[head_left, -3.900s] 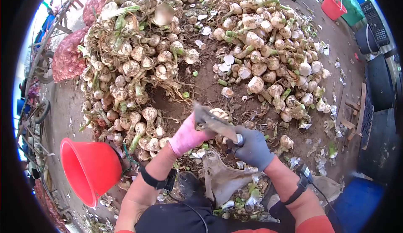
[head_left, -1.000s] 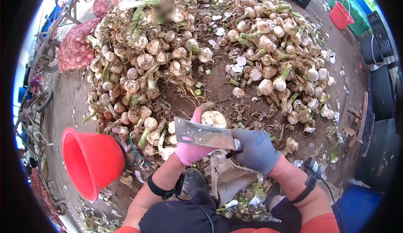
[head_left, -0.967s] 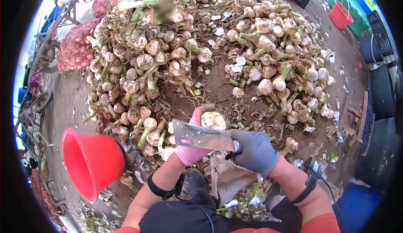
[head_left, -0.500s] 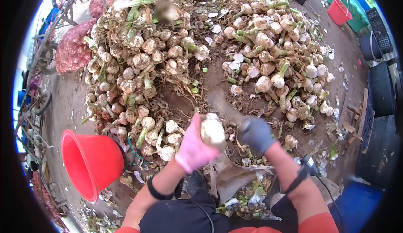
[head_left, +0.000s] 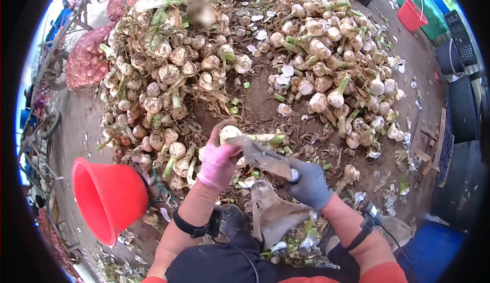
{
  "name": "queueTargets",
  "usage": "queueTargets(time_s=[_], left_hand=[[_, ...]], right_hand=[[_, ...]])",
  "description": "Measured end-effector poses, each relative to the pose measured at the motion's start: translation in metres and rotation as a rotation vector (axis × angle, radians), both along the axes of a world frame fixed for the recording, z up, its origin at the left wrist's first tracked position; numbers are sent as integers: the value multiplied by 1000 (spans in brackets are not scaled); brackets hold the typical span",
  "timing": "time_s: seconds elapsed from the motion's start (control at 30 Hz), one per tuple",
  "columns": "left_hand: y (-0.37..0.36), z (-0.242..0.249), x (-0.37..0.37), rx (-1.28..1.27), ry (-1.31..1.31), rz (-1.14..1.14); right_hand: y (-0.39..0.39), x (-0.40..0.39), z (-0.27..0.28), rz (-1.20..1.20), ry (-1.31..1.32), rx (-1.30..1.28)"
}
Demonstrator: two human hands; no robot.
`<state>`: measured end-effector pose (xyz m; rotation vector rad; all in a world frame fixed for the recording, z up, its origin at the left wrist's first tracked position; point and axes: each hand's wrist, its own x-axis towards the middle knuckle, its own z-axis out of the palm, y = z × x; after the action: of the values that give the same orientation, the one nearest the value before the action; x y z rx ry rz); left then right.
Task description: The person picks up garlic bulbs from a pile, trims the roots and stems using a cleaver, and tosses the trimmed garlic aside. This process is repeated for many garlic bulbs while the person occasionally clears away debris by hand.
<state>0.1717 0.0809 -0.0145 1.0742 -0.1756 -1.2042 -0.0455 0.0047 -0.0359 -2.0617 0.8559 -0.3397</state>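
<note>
My left hand (head_left: 219, 160), in a pink glove with bare fingertips, grips a garlic bulb (head_left: 230, 134) whose long pale stem (head_left: 263, 138) points right. In my right hand (head_left: 309, 182), gloved in grey, is a knife (head_left: 263, 159) with a broad, dirty blade. The blade reaches leftward, its tip overlapping the fingers of my left hand just below the bulb. Heaped garlic with stems (head_left: 168, 74) lies beyond my left hand. Another garlic pile (head_left: 326, 48) spreads over the ground to the right.
A red bucket (head_left: 109, 199) lies tilted at the left. Net sacks (head_left: 87, 56) stand behind it near a metal cart (head_left: 43, 79). Cloth (head_left: 275, 211) and trimmings (head_left: 301, 239) lie between my legs. Dark tubs (head_left: 462, 176) and a blue container (head_left: 431, 250) line the right side.
My left hand has turned and moved a little left and up, so the garlic's stem now points right. The knife has come down and left, close to the bulb.
</note>
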Motion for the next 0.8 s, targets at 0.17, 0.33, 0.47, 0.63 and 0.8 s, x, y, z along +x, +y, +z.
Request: queueTargets(time_s=[0.17, 0.33, 0.47, 0.63, 0.8], left_hand=[[9, -25, -13, 52, 410, 124], [9, -16, -15, 74, 424, 25], [5, 1, -13, 30, 476, 23], [-37, 6, 4, -139, 154, -156], [-39, 53, 11, -14, -561, -491]], right_hand=[[-1, 13, 8, -4, -31, -1], [-6, 17, 7, -64, -118, 4], [-46, -13, -67, -181, 123, 386], [-25, -15, -39, -312, 9, 483], [-22, -16, -47, -362, -71, 645]])
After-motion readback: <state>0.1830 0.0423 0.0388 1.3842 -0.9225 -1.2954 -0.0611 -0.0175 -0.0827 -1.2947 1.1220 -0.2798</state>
